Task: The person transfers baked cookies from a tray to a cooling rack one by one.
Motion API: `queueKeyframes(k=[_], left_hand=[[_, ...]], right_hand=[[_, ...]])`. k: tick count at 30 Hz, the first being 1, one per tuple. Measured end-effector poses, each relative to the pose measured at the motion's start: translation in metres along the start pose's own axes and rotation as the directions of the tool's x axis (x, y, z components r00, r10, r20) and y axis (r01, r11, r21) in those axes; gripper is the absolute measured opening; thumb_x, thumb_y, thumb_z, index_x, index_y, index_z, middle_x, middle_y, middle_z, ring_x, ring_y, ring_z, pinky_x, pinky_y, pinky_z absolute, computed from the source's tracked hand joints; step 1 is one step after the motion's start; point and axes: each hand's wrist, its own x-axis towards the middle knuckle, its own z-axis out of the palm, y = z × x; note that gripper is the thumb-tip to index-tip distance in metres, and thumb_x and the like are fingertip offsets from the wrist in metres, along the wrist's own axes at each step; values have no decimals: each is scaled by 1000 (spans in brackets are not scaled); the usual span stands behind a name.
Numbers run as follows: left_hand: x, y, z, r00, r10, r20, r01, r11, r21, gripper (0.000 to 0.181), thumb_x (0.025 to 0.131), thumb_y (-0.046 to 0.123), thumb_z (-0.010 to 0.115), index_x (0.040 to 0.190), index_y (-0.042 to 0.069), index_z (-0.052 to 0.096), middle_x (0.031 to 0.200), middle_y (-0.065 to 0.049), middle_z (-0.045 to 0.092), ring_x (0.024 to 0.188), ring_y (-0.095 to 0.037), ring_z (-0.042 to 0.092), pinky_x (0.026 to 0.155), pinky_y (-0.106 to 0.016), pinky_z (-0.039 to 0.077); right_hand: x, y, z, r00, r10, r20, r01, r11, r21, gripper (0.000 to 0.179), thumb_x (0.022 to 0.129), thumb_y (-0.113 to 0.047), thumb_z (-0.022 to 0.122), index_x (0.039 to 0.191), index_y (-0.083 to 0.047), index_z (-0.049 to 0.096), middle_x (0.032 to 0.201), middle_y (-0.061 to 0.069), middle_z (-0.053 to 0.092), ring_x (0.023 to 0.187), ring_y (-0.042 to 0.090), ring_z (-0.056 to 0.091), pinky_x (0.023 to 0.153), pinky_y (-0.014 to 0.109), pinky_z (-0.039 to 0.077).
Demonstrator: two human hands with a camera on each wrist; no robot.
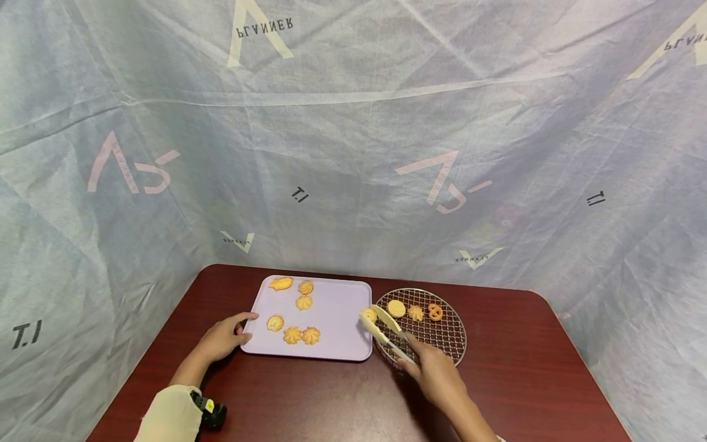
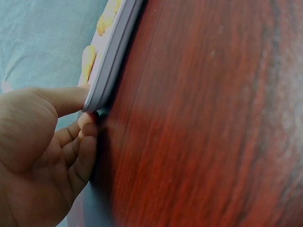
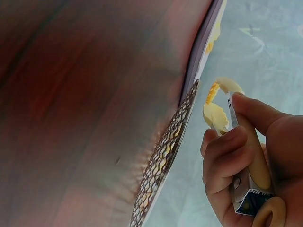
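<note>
On the worktop (image 1: 342, 399), left hand (image 1: 221, 339) pinches pale tray (image 1: 339, 310) at its left edge; right hand (image 1: 437, 373) grips tongs (image 1: 375, 330) — cookie (image 3: 212, 93) clamped between tips, raised near tray's right edge and wire rack (image 1: 452, 337).

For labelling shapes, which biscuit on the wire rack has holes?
The pretzel biscuit, rightmost on the wire rack; the round biscuit and flower-shaped biscuit look solid.

A yellow cookie (image 1: 369, 315) is pinched between the cream-coloured tips of silver tongs (image 1: 378, 332), held raised near the tray's right edge. The pale lilac rectangular tray (image 1: 339, 319) is laid flat, with six golden cookies (image 1: 292, 334) spread toward its left. On a round wire rack (image 1: 445, 337) just beside it, three cookies (image 1: 416, 313) are lined up, one pretzel-shaped.
</note>
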Motion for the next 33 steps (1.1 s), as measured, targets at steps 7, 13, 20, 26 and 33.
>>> queueKeyframes(k=[7, 13, 20, 26, 33], left_hand=[[0, -1, 0, 1000, 2, 0, -2, 1000, 2, 44, 95, 7, 71, 138, 7, 63, 80, -4, 51, 69, -19, 47, 62, -33, 38], [0, -1, 1, 1000, 4, 1, -4, 1000, 4, 44, 94, 6, 71, 137, 7, 63, 79, -4, 51, 70, -19, 47, 63, -33, 38], [0, -1, 0, 1000, 1, 0, -1, 1000, 6, 44, 95, 7, 71, 138, 7, 63, 80, -4, 51, 69, -19, 47, 63, -33, 38], [2, -5, 1, 1000, -1, 3, 1, 1000, 16, 44, 95, 7, 71, 138, 8, 63, 79, -3, 51, 68, -18, 47, 62, -32, 38], [3, -6, 1, 1000, 10, 8, -10, 1000, 25, 44, 95, 8, 71, 138, 7, 62, 79, -3, 52, 67, -17, 46, 62, -31, 38]], right_hand=[[-6, 10, -6, 1000, 14, 10, -14, 1000, -3, 60, 90, -31, 79, 143, -10, 61, 118, 20, 73, 103, 40, 71, 89, 55, 55], [-14, 20, -10, 998, 57, 27, -57, 998, -4, 59, 91, -31, 79, 144, -11, 61, 119, 21, 72, 102, 43, 70, 84, 58, 55], [-21, 27, -14, 994, 98, 54, -98, 995, -10, 62, 90, -36, 79, 145, -13, 60, 115, 19, 73, 90, 40, 71, 75, 57, 57], [-25, 29, -17, 994, 93, 55, -92, 996, -14, 60, 91, -35, 78, 145, -14, 61, 117, 19, 73, 91, 40, 71, 74, 57, 56], [-27, 31, -19, 993, 96, 68, -95, 995, -15, 59, 92, -33, 78, 144, -12, 61, 118, 17, 73, 89, 38, 72, 72, 56, 56]])
